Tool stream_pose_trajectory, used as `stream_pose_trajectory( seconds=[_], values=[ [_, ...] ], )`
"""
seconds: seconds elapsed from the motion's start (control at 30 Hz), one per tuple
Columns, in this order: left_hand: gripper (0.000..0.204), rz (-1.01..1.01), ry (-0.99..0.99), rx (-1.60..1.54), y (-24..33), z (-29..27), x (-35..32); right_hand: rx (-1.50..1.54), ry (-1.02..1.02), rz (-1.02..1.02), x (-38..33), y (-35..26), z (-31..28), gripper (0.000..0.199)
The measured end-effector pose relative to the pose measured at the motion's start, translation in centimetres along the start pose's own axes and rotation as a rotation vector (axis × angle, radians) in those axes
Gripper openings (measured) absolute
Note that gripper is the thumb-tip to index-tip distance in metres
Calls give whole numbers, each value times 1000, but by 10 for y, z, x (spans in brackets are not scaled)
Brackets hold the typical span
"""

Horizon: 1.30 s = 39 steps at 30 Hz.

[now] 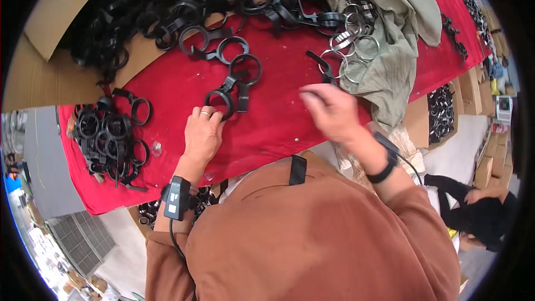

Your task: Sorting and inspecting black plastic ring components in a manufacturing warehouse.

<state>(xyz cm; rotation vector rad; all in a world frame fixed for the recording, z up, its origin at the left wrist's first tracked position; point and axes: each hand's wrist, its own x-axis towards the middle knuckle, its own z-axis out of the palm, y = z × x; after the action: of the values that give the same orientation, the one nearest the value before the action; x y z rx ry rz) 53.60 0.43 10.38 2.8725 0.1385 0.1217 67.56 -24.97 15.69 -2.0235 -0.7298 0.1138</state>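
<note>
My left hand (203, 134) has its fingers closed on the near rim of a black plastic ring (220, 99) with a short arm, which rests on the red cloth. Just beyond, more black rings (246, 69) with arms lie loosely together. My right hand (332, 112) is over the cloth to the right, smeared by motion, its fingers bent. A black hooked piece (321, 64) shows just beyond that hand; whether they touch is unclear. Shiny metal rings (366, 48) lie on a grey-green cloth sack (390, 69) at the right.
A large heap of black ringed parts (184, 14) spills from a cardboard box (39, 72) at the far left. Another pile (108, 136) sits at the table's left end. Past the right edge stands a box of parts (441, 112), and a person in black (473, 203) is nearby.
</note>
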Motion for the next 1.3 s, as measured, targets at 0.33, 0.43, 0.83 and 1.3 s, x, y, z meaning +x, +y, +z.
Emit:
stream_pose_trajectory(
  seconds=[0.33,0.43,0.83,1.3],
  values=[
    [19,-203,145,-639,5,-6,-42,-688,-638,-440,95,-35,116,30],
    [30,-645,77,-1574,23,-12,-40,-419,-397,-406,72,-64,118,24],
    [37,-714,149,-1853,-32,-19,-29,-777,-384,-290,13,-48,125,28],
    [10,-854,261,-2729,-47,-36,-31,1255,-110,590,-8,-75,125,23]
  ],
)
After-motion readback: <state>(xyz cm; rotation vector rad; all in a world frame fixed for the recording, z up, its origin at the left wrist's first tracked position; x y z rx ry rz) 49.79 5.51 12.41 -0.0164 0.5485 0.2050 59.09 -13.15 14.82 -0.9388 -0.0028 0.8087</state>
